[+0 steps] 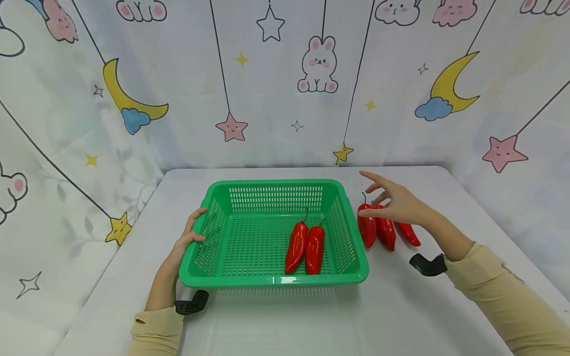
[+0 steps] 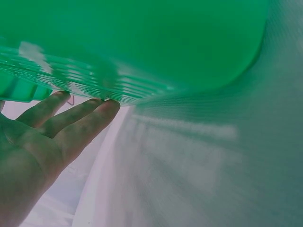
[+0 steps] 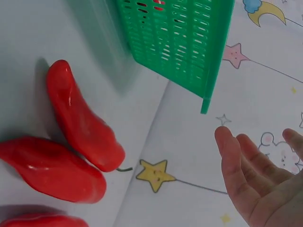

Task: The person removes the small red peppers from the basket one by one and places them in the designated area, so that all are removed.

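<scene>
Green plastic basket (image 1: 273, 282) stood on the white desk (image 1: 285, 321), its walls pierced with many small slots. Inside this basket, toward its right wall, two red chili peppers (image 1: 296, 251) lay side by side, their stems toward the far wall. To the right of the basket, and apart from it, three other red chili peppers (image 1: 386, 233) lay on the desk. At the basket's left side, the left hand (image 1: 181, 243) touched the outer wall with extended fingers, their tips resting against it. To the basket's right, the right hand (image 1: 398, 203) hung over the outside peppers, thumb and fingers spread apart. Behind the basket was a printed cloth backdrop (image 1: 276, 74).
</scene>
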`<state>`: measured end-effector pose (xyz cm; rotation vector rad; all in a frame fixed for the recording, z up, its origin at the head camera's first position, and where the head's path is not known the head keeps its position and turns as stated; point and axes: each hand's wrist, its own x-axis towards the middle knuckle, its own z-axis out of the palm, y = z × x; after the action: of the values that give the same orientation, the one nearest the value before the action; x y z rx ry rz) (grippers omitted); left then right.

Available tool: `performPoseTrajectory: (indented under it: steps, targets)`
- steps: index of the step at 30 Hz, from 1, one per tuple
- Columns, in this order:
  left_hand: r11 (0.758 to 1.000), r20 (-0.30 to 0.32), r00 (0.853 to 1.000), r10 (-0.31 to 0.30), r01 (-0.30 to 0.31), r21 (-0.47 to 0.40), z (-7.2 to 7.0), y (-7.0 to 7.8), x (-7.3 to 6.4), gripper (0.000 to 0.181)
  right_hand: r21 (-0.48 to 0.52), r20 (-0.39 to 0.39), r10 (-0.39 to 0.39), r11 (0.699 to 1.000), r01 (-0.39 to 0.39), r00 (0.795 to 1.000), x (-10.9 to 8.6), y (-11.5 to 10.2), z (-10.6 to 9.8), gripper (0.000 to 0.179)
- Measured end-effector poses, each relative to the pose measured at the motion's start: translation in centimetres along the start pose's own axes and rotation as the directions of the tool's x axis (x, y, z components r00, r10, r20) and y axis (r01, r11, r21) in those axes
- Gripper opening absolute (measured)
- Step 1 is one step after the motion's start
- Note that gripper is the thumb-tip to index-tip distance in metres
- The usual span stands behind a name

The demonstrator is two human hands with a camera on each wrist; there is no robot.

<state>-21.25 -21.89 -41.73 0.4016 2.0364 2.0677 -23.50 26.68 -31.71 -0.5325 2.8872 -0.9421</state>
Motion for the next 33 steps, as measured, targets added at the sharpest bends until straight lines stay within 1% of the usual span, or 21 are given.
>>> performPoseTrajectory:
  steps: [6, 10, 15, 21, 27, 33]
  targets:
    - [1.000, 0.003, 1.000, -0.005, 0.005, -0.006, 0.1, 0.1, 0.0, 0.067, 0.023, 0.000, -0.012, 1.000, 0.012, 1.000, 0.3, -0.8, 0.5, 0.092]
    - [1.000, 0.001, 1.000, -0.005, 0.005, -0.001, 0.1, 0.1, -0.1, 0.067, 0.044, 0.005, -0.041, 0.998, 0.041, 0.999, 0.5, -1.1, 0.9, 0.091]
    - [1.000, -0.003, 1.000, -0.008, 0.008, 0.000, 0.0, 0.1, 0.0, 0.067, 0.045, 0.004, -0.070, 0.997, 0.069, 0.998, 0.7, -1.5, 1.3, 0.091]
    - [1.000, -0.003, 1.000, -0.010, 0.010, -0.002, 0.0, 0.1, 0.0, 0.068, 0.054, 0.007, -0.074, 0.996, 0.073, 0.997, 0.9, -2.1, 1.7, 0.091]
    - [1.000, -0.002, 1.000, -0.008, 0.008, -0.001, 0.0, 0.1, 0.0, 0.068, 0.079, -0.002, -0.094, 0.992, 0.094, 0.996, 1.0, -3.0, 2.2, 0.091]
    - [1.000, -0.003, 1.000, -0.011, 0.011, 0.000, 0.0, 0.1, 0.0, 0.067, 0.095, -0.002, -0.145, 0.985, 0.144, 0.989, 1.2, -4.0, 2.7, 0.090]
